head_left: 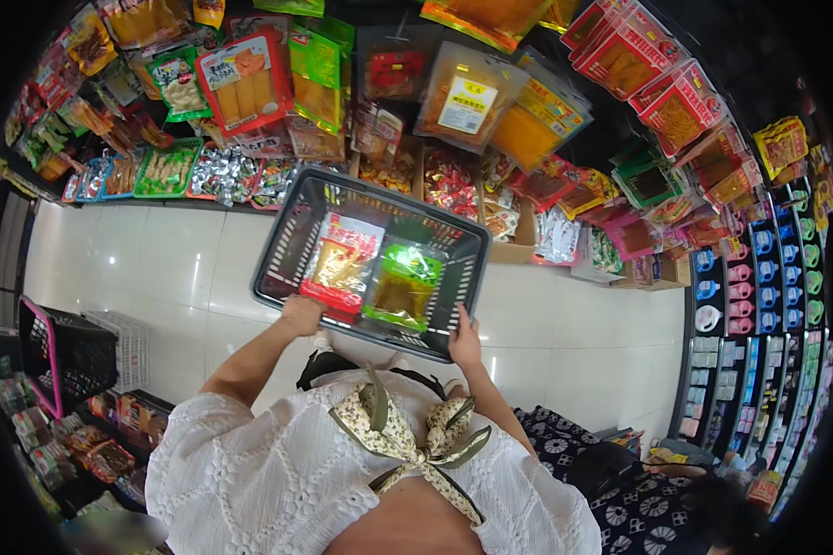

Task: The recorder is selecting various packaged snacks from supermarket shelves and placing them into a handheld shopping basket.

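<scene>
Dark basket (391, 205) held level with both hands, two packets inside.
Left hand (303, 315) pinching the basket's near edge, toward the left corner; red-and-white packet (344, 264) lying in the left half; green packet (403, 289) just beside it, toward the right edge; right hand (465, 339) clasping the near right corner, fingers along the outer wall.

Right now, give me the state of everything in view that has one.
Dark basket: held, open-topped, loaded
Left hand: gripping its near edge
Right hand: holding its near right corner
Red-and-white packet: lying inside
Green packet: lying inside, beside the other
Scarf: tied
Green tray: filled
Blue bottles: upright on shelves
</scene>
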`<move>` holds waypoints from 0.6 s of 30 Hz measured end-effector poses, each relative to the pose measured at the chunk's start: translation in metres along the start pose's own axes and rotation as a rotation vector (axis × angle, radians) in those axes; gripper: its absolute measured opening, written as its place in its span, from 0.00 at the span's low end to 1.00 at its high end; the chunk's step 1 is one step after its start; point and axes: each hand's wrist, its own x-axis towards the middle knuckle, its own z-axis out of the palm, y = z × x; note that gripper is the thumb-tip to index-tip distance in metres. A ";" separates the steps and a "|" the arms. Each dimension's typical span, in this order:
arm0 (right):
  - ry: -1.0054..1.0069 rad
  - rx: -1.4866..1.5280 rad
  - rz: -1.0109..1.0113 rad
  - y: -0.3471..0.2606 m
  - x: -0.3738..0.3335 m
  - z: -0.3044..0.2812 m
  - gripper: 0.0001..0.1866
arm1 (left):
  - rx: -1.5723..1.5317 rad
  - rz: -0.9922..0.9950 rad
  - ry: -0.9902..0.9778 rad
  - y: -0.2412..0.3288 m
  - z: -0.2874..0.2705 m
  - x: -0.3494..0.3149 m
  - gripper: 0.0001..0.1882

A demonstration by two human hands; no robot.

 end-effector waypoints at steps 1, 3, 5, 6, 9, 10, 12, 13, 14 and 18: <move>-0.065 -0.014 -0.006 -0.002 0.002 -0.006 0.36 | 0.003 -0.022 0.012 -0.001 0.005 0.002 0.24; -0.166 -0.019 -0.043 -0.006 0.009 -0.019 0.38 | 0.013 -0.061 0.033 0.004 0.011 0.003 0.23; -0.147 -0.026 -0.055 -0.004 0.021 -0.024 0.38 | 0.016 -0.114 0.037 0.011 0.014 0.010 0.24; -0.111 -0.035 -0.054 -0.001 0.023 -0.024 0.38 | 0.029 -0.149 0.048 0.015 0.016 0.012 0.25; -0.170 -0.018 -0.093 0.002 0.037 -0.035 0.39 | -0.003 -0.177 0.103 0.030 0.004 0.007 0.29; -0.223 -0.029 -0.093 0.001 0.040 -0.039 0.40 | -0.003 -0.189 0.099 0.029 0.005 0.007 0.29; -0.262 -0.048 -0.096 0.003 0.040 -0.039 0.40 | -0.028 -0.142 0.114 0.028 0.009 0.006 0.31; -0.253 -0.070 -0.082 0.002 0.041 -0.039 0.40 | -0.030 -0.146 0.103 0.028 0.008 0.006 0.31; -0.244 -0.093 -0.064 0.001 0.042 -0.039 0.40 | -0.036 -0.151 0.083 0.027 0.006 0.009 0.30; -0.253 -0.094 -0.063 -0.002 0.044 -0.041 0.40 | -0.049 -0.129 -0.021 0.026 -0.001 0.015 0.26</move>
